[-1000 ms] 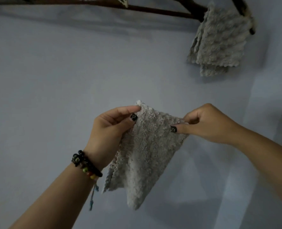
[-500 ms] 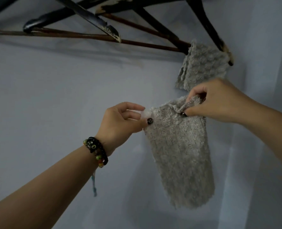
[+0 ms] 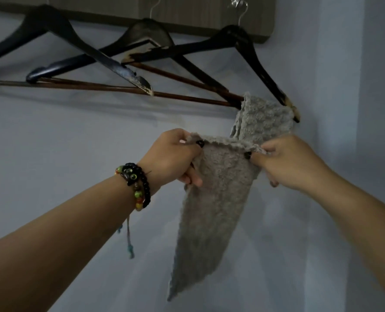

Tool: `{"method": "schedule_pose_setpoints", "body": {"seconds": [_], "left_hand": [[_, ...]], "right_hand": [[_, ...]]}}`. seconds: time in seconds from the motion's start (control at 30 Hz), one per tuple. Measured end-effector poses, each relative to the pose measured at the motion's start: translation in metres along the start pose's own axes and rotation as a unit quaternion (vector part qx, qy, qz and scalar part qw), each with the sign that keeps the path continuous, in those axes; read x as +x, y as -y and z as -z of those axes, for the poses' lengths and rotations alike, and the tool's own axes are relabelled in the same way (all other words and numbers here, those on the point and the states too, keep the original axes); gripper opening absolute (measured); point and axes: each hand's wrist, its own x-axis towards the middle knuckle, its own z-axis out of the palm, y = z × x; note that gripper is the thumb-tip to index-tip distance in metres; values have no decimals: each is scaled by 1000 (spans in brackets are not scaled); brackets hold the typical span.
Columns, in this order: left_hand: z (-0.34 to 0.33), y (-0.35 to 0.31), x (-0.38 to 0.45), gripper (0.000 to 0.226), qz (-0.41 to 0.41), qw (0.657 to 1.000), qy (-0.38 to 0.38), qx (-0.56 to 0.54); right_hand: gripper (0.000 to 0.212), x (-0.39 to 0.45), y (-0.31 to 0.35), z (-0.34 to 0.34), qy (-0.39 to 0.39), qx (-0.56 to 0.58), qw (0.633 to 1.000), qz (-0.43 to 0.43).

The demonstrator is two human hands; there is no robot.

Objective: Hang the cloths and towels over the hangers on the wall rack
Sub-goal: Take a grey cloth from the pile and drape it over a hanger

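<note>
Both my hands, left [image 3: 175, 158] and right [image 3: 286, 161], pinch cloth [image 3: 216, 199] top edge; slack grip could drop it below hanger [image 3: 187, 100] bar.

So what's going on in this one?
A person is hanging grey cloths on dark hangers that hang from a wall rack. The left hand and the right hand each pinch a top corner of a grey cloth, holding it up below the hanger bars, not yet draped over one. Another grey cloth already hangs over the bar of the right-most hanger. The left wrist wears a beaded bracelet.
</note>
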Motion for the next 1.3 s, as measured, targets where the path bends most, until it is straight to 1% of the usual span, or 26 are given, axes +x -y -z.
{"method": "schedule_pose_setpoints", "body": {"seconds": [0.03, 0.07, 0.1, 0.13, 0.17, 0.2, 0.23, 0.27, 0.3, 0.37, 0.4, 0.43, 0.5, 0.57, 0.63, 0.7, 0.8, 0.87, 0.93, 1.03, 1.1, 1.2, 1.23, 1.3], "left_hand": [[0, -5, 3, 15, -3, 1000, -4, -1], [0, -10, 5, 17, -9, 1000, -11, -1], [0, -15, 8, 17, -18, 1000, -22, -1], [1, -20, 10, 15, -29, 999, -34, -2], [2, -24, 12, 13, -44, 998, -47, -6], [3, -30, 14, 10, -63, 996, -59, -10], [4, -35, 17, 7, -85, 994, -72, -15], [5, -41, 19, 5, -108, 990, -84, -18], [7, -47, 23, 4, -131, 987, -94, -21], [9, -58, 30, 6, -166, 980, -110, -18], [10, -63, 35, 7, -182, 976, -116, -10], [13, -67, 41, 7, -196, 973, -121, 0], [19, -74, 52, 5, -221, 966, -129, 35], [27, -76, 63, 9, -252, 946, -139, 147], [33, -75, 72, 17, -276, 909, -143, 279], [39, -73, 81, 26, -279, 867, -133, 389], [44, -72, 85, 32, -231, 790, -120, 555], [43, -70, 87, 35, -214, 754, -113, 611], [39, -67, 90, 41, -201, 732, -108, 643], [37, -63, 96, 45, -170, 723, -105, 662], [37, -66, 97, 43, -179, 724, -116, 656], [35, -73, 92, 33, -253, 747, -145, 597], [33, -76, 89, 32, -286, 748, -158, 578], [30, -80, 82, 35, -335, 738, -178, 558]], "right_hand": [[31, -1, 2, -4, 5, 93, 995, -33], [24, -2, 5, -8, 5, 209, 976, -63], [19, -4, 9, -13, -5, 316, 945, -78], [21, -6, 14, -17, -27, 404, 911, -77], [24, -6, 19, -20, -57, 465, 882, -57], [25, -6, 23, -22, -87, 497, 863, -24], [25, -6, 26, -25, -111, 501, 858, 22], [28, -5, 28, -28, -123, 486, 862, 73], [34, -3, 29, -32, -126, 448, 876, 128], [51, 3, 26, -38, -117, 320, 912, 230], [57, 8, 25, -41, -116, 266, 920, 264], [60, 15, 23, -42, -119, 235, 922, 282], [66, 31, 21, -40, -129, 221, 921, 295], [71, 45, 19, -35, -143, 211, 922, 292], [75, 59, 16, -27, -151, 201, 925, 283], [79, 71, 13, -19, -173, 188, 924, 283], [83, 83, 11, -9, -208, 188, 917, 285], [84, 86, 13, -6, -218, 199, 915, 276], [85, 89, 15, -4, -224, 218, 908, 278], [87, 94, 20, -6, -237, 237, 895, 294], [88, 100, 24, -9, -246, 235, 892, 298], [84, 113, 32, -12, -238, 203, 906, 286], [80, 116, 33, -14, -233, 187, 913, 278], [68, 119, 34, -16, -212, 161, 929, 258]]}}
